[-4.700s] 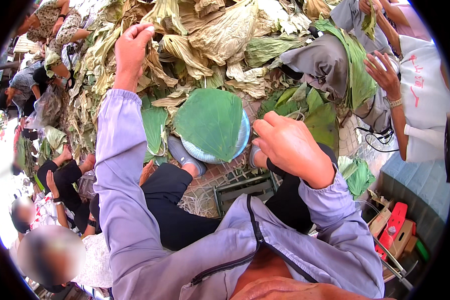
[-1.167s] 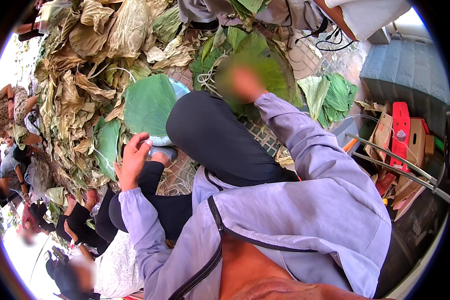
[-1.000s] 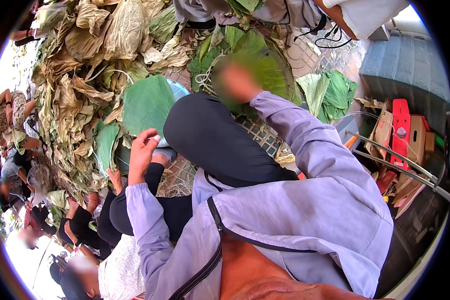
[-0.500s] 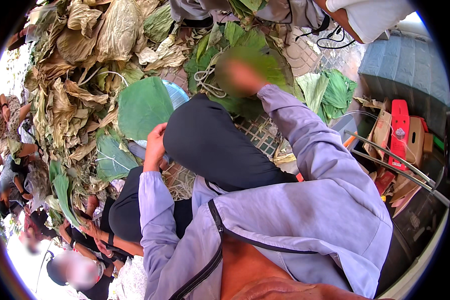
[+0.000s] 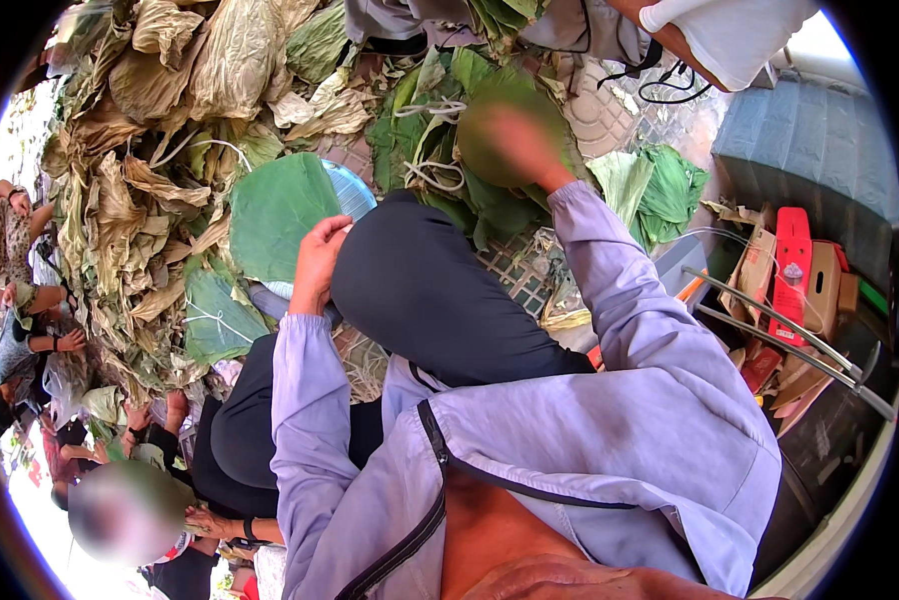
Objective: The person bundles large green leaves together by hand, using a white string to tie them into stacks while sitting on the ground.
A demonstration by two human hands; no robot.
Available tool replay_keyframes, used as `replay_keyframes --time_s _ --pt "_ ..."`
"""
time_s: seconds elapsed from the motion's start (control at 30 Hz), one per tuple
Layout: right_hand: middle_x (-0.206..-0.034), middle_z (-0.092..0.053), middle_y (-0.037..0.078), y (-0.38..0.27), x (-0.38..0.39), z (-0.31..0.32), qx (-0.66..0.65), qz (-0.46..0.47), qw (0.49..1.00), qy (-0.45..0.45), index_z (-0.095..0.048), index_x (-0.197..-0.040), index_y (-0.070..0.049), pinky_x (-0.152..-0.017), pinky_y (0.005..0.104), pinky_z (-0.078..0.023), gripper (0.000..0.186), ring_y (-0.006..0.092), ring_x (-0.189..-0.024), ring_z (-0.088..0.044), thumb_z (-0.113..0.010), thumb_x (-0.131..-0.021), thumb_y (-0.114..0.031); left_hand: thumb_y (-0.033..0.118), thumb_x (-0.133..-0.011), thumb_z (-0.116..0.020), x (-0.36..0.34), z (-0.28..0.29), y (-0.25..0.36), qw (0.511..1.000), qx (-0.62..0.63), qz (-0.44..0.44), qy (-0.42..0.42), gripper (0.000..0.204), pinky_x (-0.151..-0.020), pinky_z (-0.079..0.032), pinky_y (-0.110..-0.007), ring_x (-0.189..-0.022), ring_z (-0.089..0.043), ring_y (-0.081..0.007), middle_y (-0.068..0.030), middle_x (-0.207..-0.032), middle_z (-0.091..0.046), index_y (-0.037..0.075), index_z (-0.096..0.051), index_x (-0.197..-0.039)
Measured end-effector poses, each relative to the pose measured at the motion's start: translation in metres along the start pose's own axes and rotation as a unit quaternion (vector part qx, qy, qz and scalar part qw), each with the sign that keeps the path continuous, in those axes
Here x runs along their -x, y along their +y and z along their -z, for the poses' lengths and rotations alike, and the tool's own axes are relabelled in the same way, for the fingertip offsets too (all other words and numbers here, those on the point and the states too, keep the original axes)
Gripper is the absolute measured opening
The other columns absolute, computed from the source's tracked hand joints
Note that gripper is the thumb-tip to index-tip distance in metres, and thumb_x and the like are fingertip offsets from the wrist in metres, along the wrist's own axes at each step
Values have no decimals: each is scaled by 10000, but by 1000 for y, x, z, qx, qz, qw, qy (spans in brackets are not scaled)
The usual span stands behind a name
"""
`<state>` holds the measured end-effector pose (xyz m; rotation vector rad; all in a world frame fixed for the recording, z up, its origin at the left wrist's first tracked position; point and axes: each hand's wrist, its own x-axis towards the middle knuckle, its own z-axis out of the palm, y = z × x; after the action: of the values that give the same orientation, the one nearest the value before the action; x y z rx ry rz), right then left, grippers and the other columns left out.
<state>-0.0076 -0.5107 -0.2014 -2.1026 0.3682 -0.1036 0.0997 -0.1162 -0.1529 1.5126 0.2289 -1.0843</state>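
A large flat green leaf, likely a lotus leaf, is pinched at its lower right edge by my left hand, beside my knee. My right hand reaches over a stack of green leaves beyond my knees; a blur covers its fingers, so what they do is hidden. White cord lies in loops on that stack. A bundle of folded green leaves tied with white string lies left of my knees. Behind the held leaf, part of a light blue round thing shows.
Dry brown leaves are heaped at the left. More green leaves lie to the right, near cardboard boxes, a red box and metal bars. Other people sit at the lower left; another person is at the top.
My right hand has moved right over the stack, and the cord loops have shifted. My left hand keeps the leaf in nearly the same place. At lower left, a co-worker's raised green leaf has dropped from sight.
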Motion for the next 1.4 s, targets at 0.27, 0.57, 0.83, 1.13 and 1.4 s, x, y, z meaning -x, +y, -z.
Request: replay_keyframes --time_s 0.27,0.57,0.83,1.13,1.4 --pt "-942 -704 165 -19 9 20 68 -5 997 44 -638 -1138 -17 -769 352 -503 272 261 -828 -671 -641 -900 -149 179 -933 -690 -82 -67 49 974 -180 -80 -116 389 -812 -507 -269 -930 -623 -112 -39 -1044 -679 17 -636 -1283" --pt "-975 -699 208 -45 9 7 17 -106 993 45 -645 -1139 -28 -790 378 -511 265 335 -891 -687 -639 -904 -150 217 -811 -761 -142 -97 -3 869 -424 -208 -148 412 -914 -516 -386 -1047 -660 -352 -179 -1161 -678 57 -702 -1186" --pt "-1066 -687 205 -35 9 -7 63 -109 991 55 -634 -1160 -35 -839 416 -514 271 388 -966 -663 -621 -913 -147 203 -943 -684 -110 -69 29 994 -55 -94 -23 200 -829 -514 -292 -938 -663 -162 -84 -1044 -709 19 -715 -1014" --pt "-1093 -653 189 -25 3 -33 117 -94 989 -12 -649 -1105 -40 -884 439 -497 287 383 -1028 -624 -674 -868 -202 159 -1009 -583 -62 -57 64 966 230 -111 -34 118 -933 -495 -360 -981 -663 -197 -114 -1074 -710 57 -635 -979" --pt "-961 -657 171 -37 -17 -20 1 -136 990 -27 -648 -992 -7 -799 377 -504 416 305 -907 -645 -766 -813 -364 80 -959 -609 -47 -48 84 930 320 -146 -110 20 -930 -513 -408 -890 -676 -230 -131 -986 -710 62 -610 -951"
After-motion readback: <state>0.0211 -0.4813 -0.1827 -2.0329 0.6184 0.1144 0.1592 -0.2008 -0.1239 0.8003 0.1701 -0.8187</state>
